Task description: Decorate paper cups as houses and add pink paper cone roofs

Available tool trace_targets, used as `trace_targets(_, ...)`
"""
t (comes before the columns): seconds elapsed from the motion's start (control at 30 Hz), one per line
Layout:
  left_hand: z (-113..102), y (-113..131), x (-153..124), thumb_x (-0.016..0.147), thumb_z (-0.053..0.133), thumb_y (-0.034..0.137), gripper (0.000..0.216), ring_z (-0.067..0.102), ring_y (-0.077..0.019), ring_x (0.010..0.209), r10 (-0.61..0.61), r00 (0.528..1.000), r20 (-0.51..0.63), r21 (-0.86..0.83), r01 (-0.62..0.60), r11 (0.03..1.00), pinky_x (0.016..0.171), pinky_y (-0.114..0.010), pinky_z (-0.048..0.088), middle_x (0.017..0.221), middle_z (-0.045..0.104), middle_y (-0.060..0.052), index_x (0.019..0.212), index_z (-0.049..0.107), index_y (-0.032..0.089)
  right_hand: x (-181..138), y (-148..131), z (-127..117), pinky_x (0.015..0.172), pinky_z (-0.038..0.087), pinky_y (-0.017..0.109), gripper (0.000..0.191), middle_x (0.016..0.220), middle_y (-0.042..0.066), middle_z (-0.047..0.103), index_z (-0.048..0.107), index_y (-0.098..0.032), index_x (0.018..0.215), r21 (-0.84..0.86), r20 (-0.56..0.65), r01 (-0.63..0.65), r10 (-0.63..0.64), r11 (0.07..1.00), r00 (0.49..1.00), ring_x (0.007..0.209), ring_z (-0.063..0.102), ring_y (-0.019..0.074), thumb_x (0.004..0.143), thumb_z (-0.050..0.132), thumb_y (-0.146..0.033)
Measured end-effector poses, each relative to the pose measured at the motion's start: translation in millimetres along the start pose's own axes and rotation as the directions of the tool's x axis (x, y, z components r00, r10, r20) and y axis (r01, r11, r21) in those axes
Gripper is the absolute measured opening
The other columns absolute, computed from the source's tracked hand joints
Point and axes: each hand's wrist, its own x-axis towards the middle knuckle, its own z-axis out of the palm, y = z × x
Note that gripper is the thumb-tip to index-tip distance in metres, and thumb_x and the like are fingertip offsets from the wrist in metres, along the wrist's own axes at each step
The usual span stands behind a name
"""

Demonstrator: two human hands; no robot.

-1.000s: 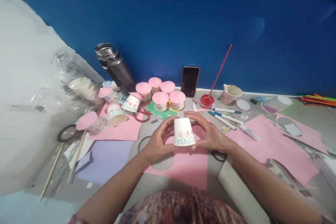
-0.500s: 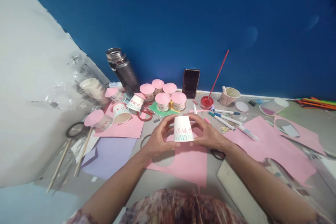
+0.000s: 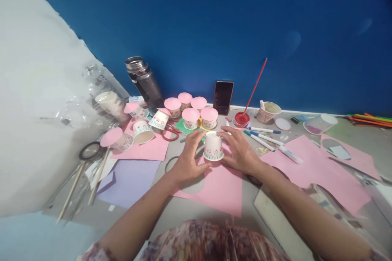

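Observation:
Both hands close round one white paper cup [image 3: 213,145], which stands upside down on a pink paper sheet [image 3: 214,187]. The cup has red flowers and green grass drawn near its rim. My left hand [image 3: 187,159] curls against its left side. My right hand [image 3: 239,151] cups its right side, fingers bent over the far edge. Just behind the cup stand several decorated cups with pink round tops [image 3: 190,117].
A steel flask [image 3: 143,81], a phone [image 3: 223,97] leaning on the blue wall, a red paint pot [image 3: 241,119] with a red stick, markers [image 3: 260,136], red scissors [image 3: 170,132], wooden sticks [image 3: 72,191], tape [image 3: 90,151] and more pink sheets [image 3: 318,171] crowd the table.
The cup was held up off the table and has come down onto the pink sheet, a little further from me. Both hands came down with it.

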Motion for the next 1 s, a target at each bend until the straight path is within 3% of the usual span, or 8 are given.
trace_targets(0.17, 3, 1, 1, 0.092, 0.07, 0.017, 0.072, 0.049, -0.034, 0.144, 0.177, 0.984, -0.018, 0.216, -0.169, 0.962, 0.121, -0.057, 0.044, 0.148, 0.051, -0.014, 0.156, 0.041, 0.032, 0, 0, 1, 0.114, 0.047, 0.06, 0.071, 0.152, 0.017, 0.051, 0.039, -0.033, 0.156, 0.031, 0.024, 0.014, -0.015, 0.999, 1.0, 0.142, 0.051, 0.0375, 0.094, 0.073, -0.035)
trace_targets(0.37, -9, 3, 7, 0.087, 0.076, 0.019, 0.061, 0.056, -0.0344, 0.138, 0.151, 0.984, -0.096, 0.279, -0.119, 0.953, 0.116, -0.057, 0.049, 0.141, 0.059, -0.013, 0.143, 0.053, 0.029, 2, 9, -11, 0.116, 0.046, 0.063, 0.081, 0.154, 0.018, 0.052, 0.034, -0.029, 0.162, 0.064, 0.015, 0.0, -0.001, 0.998, 1.0, 0.144, 0.05, 0.0377, 0.091, 0.074, -0.033)
trace_targets(0.47, -36, 13, 14, 0.084, 0.082, 0.023, 0.066, 0.053, -0.0339, 0.139, 0.139, 0.943, -0.302, 0.328, -0.034, 0.944, 0.112, -0.054, 0.052, 0.144, 0.057, -0.012, 0.143, 0.053, 0.03, 4, 20, -20, 0.11, 0.051, 0.059, 0.055, 0.143, 0.015, 0.064, 0.055, -0.028, 0.147, 0.06, -0.102, -0.122, 0.128, 0.991, 0.987, 0.134, 0.059, 0.036, 0.093, 0.067, -0.028)
trace_targets(0.57, -56, 22, 18, 0.083, 0.085, 0.025, 0.069, 0.052, -0.0335, 0.137, 0.185, 0.874, -0.449, 0.387, 0.004, 0.922, 0.108, -0.05, 0.054, 0.142, 0.055, -0.01, 0.144, 0.052, 0.03, 5, 31, -28, 0.09, 0.06, 0.048, 0.024, 0.118, 0.012, 0.077, 0.072, -0.024, 0.115, 0.074, -0.178, -0.293, 0.302, 0.953, 0.936, 0.106, 0.072, 0.0318, 0.095, 0.061, -0.03)
trace_targets(0.63, -54, 23, 19, 0.083, 0.085, 0.025, 0.071, 0.052, -0.0341, 0.136, 0.203, 0.881, -0.427, 0.419, -0.006, 0.908, 0.11, -0.051, 0.051, 0.14, 0.055, -0.009, 0.145, 0.051, 0.03, 4, 35, -31, 0.076, 0.059, 0.04, 0.02, 0.102, 0.01, 0.08, 0.074, -0.023, 0.102, 0.076, -0.18, -0.364, 0.372, 0.928, 0.91, 0.086, 0.074, 0.0268, 0.096, 0.058, -0.032)
trace_targets(0.7, -41, 22, 20, 0.083, 0.084, 0.024, 0.072, 0.052, -0.0358, 0.137, 0.216, 0.925, -0.313, 0.447, -0.058, 0.893, 0.113, -0.055, 0.048, 0.139, 0.056, -0.011, 0.145, 0.048, 0.029, 4, 37, -34, 0.069, 0.056, 0.035, 0.022, 0.09, 0.007, 0.081, 0.075, -0.022, 0.099, 0.066, -0.155, -0.411, 0.417, 0.909, 0.896, 0.074, 0.072, 0.0231, 0.098, 0.056, -0.033)
trace_targets(0.83, -12, 19, 26, 0.086, 0.079, 0.019, 0.065, 0.052, -0.0386, 0.139, 0.252, 0.965, -0.068, 0.496, -0.187, 0.848, 0.116, -0.059, 0.043, 0.136, 0.057, -0.014, 0.143, 0.047, 0.027, 5, 35, -40, 0.067, 0.05, 0.031, 0.022, 0.083, 0.003, 0.08, 0.076, -0.022, 0.098, -0.01, -0.038, -0.473, 0.473, 0.881, 0.88, 0.071, 0.072, 0.0208, 0.095, 0.056, -0.028)
trace_targets(1.0, -25, 6, 25, 0.088, 0.078, 0.023, 0.065, 0.051, -0.0392, 0.139, 0.248, 0.966, -0.068, 0.58, -0.164, 0.798, 0.117, -0.058, 0.041, 0.139, 0.055, -0.016, 0.145, 0.046, 0.026, 12, 31, -58, 0.062, 0.037, 0.029, 0.015, 0.08, 0.002, 0.079, 0.075, -0.024, 0.084, -0.194, 0.189, -0.488, 0.521, 0.851, 0.832, 0.07, 0.067, 0.02, 0.09, 0.062, -0.024)
